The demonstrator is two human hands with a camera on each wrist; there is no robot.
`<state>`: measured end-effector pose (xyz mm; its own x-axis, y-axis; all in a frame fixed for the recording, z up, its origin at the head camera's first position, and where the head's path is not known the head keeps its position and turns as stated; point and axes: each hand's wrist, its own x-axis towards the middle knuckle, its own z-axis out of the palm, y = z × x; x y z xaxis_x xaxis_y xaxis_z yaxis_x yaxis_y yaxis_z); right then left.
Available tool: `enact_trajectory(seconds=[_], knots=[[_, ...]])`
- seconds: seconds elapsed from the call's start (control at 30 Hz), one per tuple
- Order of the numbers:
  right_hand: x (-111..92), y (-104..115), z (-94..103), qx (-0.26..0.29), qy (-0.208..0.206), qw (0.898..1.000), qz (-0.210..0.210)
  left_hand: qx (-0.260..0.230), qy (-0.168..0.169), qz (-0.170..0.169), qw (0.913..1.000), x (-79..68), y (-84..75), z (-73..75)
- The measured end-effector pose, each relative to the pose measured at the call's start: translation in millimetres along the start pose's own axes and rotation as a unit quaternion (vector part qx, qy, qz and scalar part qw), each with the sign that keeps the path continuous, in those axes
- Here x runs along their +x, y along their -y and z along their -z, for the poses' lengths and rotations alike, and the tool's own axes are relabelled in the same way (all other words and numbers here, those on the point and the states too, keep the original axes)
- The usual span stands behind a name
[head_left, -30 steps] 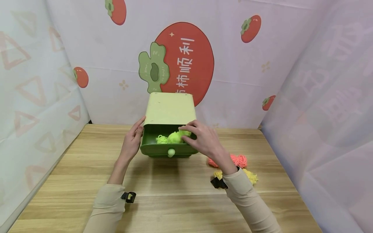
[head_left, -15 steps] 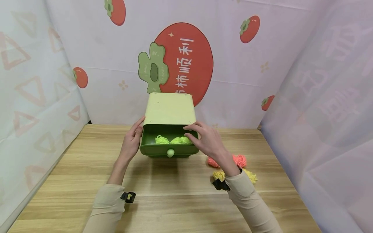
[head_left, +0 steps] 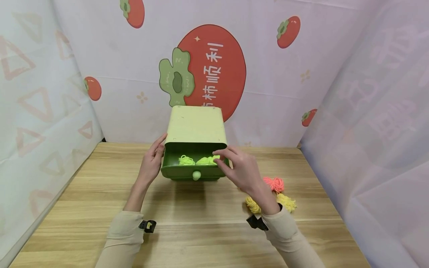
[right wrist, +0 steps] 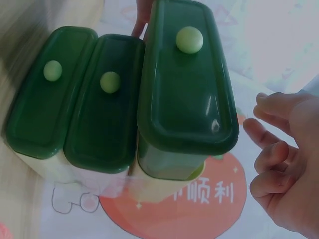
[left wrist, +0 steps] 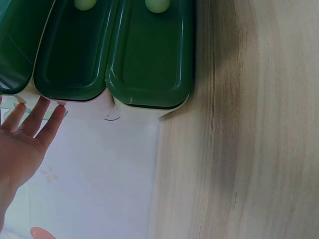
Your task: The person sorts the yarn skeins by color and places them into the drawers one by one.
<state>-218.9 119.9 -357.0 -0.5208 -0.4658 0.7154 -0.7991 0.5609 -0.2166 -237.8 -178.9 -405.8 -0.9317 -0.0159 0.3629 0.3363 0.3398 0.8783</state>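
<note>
A small cabinet (head_left: 196, 124) with a cream shell stands near the back of the table, its green top drawer (head_left: 177, 172) pulled out. Several bundles of lime-green yarn (head_left: 186, 160) lie inside that drawer. My left hand (head_left: 151, 165) rests with extended fingers against the cabinet's left side; the left wrist view shows the fingertips (left wrist: 56, 113) touching the shell. Over the drawer's right rim hovers my right hand (head_left: 242, 169), fingers loosely bent and apart, nothing between them. The right wrist view shows that hand (right wrist: 286, 164) beside the drawer front, holding nothing.
Right of the cabinet, a coral yarn bundle (head_left: 275, 184) and a yellow yarn bundle (head_left: 286, 202) lie on the wooden table (head_left: 201, 238), partly behind my right forearm. Two lower drawers, one with a round knob (right wrist: 110, 82), are closed. A printed cloth (head_left: 268, 85) hangs behind.
A second ago my right fingers held a lime-green yarn bundle in the drawer; they have let it go there. The right hand has drawn slightly right and back. The left hand stays put.
</note>
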Motion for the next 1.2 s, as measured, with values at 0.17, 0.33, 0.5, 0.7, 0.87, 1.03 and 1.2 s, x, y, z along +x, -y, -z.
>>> enact_trajectory(seconds=[0.17, 0.33, 0.5, 0.7, 0.87, 1.03, 1.2], knots=[[-9, 10, -9.4, 0.003, 0.009, 0.999, 0.049, -0.001, 0.001, 0.002, 1.0, -0.3, -0.7, 0.7], [-18, 17, -23.0, -0.013, 0.019, 0.997, 0.074, -0.003, 0.002, 0.004, 1.0, -0.4, -1.5, 0.6], [-23, 22, -36.0, -0.036, 0.025, 0.995, 0.093, -0.004, 0.002, 0.004, 1.0, -0.2, -2.0, 0.6], [-27, 24, -48.8, -0.049, 0.044, 0.992, 0.105, -0.007, 0.002, 0.005, 1.0, -0.1, -2.6, 0.4], [-28, 23, -56.7, -0.07, 0.043, 0.991, 0.105, -0.007, 0.004, 0.002, 1.0, 0.0, -1.8, 0.3], [-26, 23, -60.8, -0.064, 0.023, 0.992, 0.103, -0.01, 0.005, 0.0, 0.9999, -0.3, -2.0, 0.3], [-22, 22, -63.2, -0.058, -0.003, 0.993, 0.105, 0.004, -0.002, -0.004, 1.0, -1.1, -2.8, 0.1]])
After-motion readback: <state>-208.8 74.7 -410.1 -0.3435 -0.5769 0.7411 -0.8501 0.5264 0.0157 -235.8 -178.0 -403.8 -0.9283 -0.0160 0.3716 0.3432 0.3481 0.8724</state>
